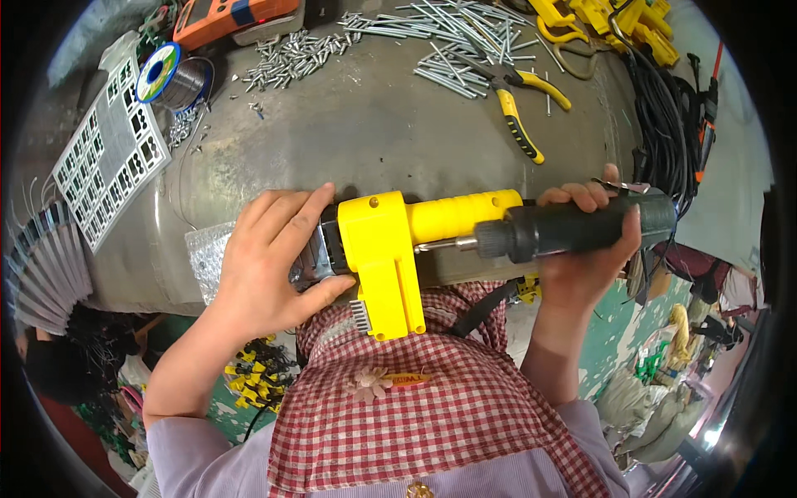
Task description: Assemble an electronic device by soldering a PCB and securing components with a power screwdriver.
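Observation:
A yellow plastic tool housing (375, 241) with a ribbed handle lies across the near edge of the bench. My left hand (266, 257) is closed around its dark and silvery left end, thumb below and fingers above. In my right hand (577, 278) is a black electric screwdriver (552, 231), held level and pointing left. Its metal bit (440, 245) runs beside the yellow handle and reaches the housing's right side. Whether the tip sits in a screw cannot be made out. Silvery bubble-like wrap (212, 257) lies under my left hand.
Yellow-handled pliers (519, 124), long screws (477, 37) and a heap of short screws (299, 58) lie at the back. A solder wire spool (170, 75) and label sheet (112, 153) are at left. Black cables (668, 124) and yellow housings (639, 25) lie right.

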`<state>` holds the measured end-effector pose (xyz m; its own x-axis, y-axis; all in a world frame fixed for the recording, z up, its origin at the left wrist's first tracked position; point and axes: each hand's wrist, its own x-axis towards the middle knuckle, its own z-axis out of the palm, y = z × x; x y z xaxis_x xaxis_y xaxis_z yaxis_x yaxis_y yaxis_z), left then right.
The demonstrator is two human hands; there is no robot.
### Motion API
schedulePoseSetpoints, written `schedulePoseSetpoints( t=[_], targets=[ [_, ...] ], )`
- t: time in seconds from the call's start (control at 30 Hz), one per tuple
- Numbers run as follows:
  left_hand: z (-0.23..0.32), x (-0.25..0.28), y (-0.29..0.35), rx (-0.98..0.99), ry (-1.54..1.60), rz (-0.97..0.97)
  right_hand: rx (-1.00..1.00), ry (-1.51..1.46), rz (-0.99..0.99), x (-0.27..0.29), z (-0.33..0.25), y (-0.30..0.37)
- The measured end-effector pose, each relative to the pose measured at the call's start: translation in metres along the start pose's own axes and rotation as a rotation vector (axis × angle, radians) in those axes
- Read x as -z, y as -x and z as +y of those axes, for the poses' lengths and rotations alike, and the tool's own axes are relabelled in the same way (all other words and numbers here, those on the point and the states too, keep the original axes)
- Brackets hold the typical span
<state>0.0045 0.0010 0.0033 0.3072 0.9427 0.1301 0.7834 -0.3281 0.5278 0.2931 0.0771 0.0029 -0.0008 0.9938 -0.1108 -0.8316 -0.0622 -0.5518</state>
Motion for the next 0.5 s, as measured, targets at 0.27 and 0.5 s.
schedulePoseSetpoints(
  t=[0.27, 0.5],
  targets=[
    [0.002, -0.003, 0.000, 0.020, -0.007, -0.013, -0.004, -0.065, 0.030, 0.001, 0.004, 0.004],
    [-0.001, -0.001, -0.001, 0.070, 0.038, -0.003, 0.010, -0.182, -0.021, 0.004, 0.019, 0.005]
  ],
)
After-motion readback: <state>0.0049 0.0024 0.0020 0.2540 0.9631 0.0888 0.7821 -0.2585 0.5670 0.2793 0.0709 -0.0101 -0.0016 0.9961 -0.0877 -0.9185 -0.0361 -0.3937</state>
